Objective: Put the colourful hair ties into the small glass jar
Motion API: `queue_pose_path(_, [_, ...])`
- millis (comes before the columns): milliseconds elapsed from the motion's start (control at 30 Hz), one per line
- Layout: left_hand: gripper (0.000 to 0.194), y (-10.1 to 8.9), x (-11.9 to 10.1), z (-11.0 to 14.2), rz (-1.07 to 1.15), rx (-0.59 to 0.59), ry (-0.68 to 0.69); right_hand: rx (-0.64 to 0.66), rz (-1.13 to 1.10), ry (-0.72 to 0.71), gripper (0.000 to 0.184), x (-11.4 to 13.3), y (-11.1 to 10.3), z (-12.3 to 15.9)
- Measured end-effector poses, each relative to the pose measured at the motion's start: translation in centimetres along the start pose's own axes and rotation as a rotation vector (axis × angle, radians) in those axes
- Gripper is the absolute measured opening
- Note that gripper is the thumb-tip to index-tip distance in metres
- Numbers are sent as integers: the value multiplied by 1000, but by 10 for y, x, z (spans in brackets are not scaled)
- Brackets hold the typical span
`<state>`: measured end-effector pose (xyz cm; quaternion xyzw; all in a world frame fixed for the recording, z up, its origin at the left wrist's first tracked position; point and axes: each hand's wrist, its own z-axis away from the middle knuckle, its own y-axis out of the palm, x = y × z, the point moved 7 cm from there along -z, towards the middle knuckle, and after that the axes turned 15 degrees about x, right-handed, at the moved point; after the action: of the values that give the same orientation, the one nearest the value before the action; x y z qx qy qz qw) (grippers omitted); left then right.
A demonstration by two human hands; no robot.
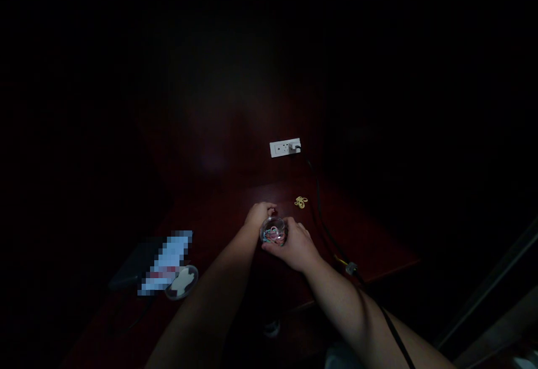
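A small clear plastic jar with multicoloured rubber bands inside is tilted, its round mouth facing me. My right hand grips it from the right, thumb along the near side and fingers round the far side. Just behind the jar's left rim is my left hand, its fingers curled together. Something small and dark red seems to be at its fingertips, too dim to make out. Beyond my right hand, a little pile of yellow rubber bands lies on the dark red table.
A round clear lid with a pale label lies at left, beside a blurred-out bluish item and a dark flat object. A white wall socket holds a plug; its black cable runs down the right side past my right forearm.
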<state>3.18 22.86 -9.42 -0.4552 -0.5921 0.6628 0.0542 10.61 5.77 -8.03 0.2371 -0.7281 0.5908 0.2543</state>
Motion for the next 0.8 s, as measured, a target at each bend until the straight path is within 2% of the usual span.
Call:
queue_pose_path(133, [24,-12,4,26,-7,-29,-65,-3,27,2,74,0,-1,0])
queue_pose_path(300, [21,-30,12,65,158,-206,-78,1,29,-27,70,0,-1,1])
queue_pose_path(400, [21,-34,21,82,252,-257,-109,-2,17,-45,70,0,-1,4])
queue_pose_path(467, [22,-33,21,87,237,-258,-108,-12,5,-53,70,0,-2,6])
queue_pose_path(567, [24,-29,8,84,125,-221,-21,-27,4,-55,69,0,-3,8])
queue_pose_path(700, [30,-12,-18,68,-11,-49,136,-16,26,-60,68,1,-3,6])
queue_pose_path(800, [28,-2,-26,63,-97,88,111,-7,34,-75,68,2,-2,3])
